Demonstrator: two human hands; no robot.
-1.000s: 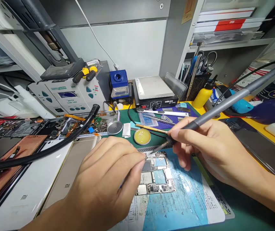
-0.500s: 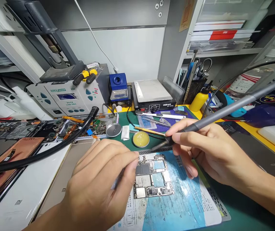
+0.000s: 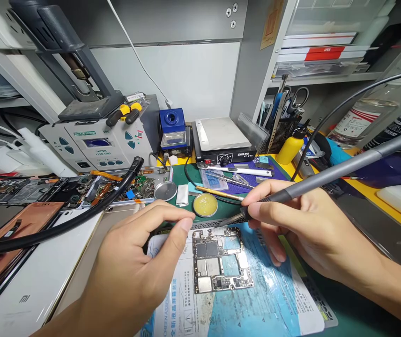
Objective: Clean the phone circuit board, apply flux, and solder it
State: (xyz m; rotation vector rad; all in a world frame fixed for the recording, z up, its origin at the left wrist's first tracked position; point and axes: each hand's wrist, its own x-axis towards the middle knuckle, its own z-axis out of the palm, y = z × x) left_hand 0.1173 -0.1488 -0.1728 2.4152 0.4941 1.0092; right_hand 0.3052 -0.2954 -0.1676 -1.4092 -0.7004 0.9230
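My right hand (image 3: 309, 220) grips a grey soldering iron (image 3: 341, 166) like a pen. Its metal tip points left and down, close to the top edge of a phone logic board (image 3: 209, 266); contact cannot be made out. The board lies flat on a blue and white printed sheet (image 3: 271, 304). Left of the board, my left hand (image 3: 133, 267) has thumb and index fingertips brought together in a pinch near its upper left corner. Whatever they hold, if anything, is too small to see. Just beyond the fingertips sits an open tin of yellow paste (image 3: 205, 205).
Phones (image 3: 32, 281) and a black hose (image 3: 91, 215) crowd the left side. Behind are a rework station (image 3: 98, 145), a blue iron stand (image 3: 172, 121) and a hot plate (image 3: 223, 133). A gold-handled tool (image 3: 218, 192) and yellow bottle (image 3: 292, 145) lie beyond my right hand.
My left hand has drawn a little left, uncovering the board's left side, and its pinch shows from another angle. The iron's tip has moved slightly down and left toward the board's top edge.
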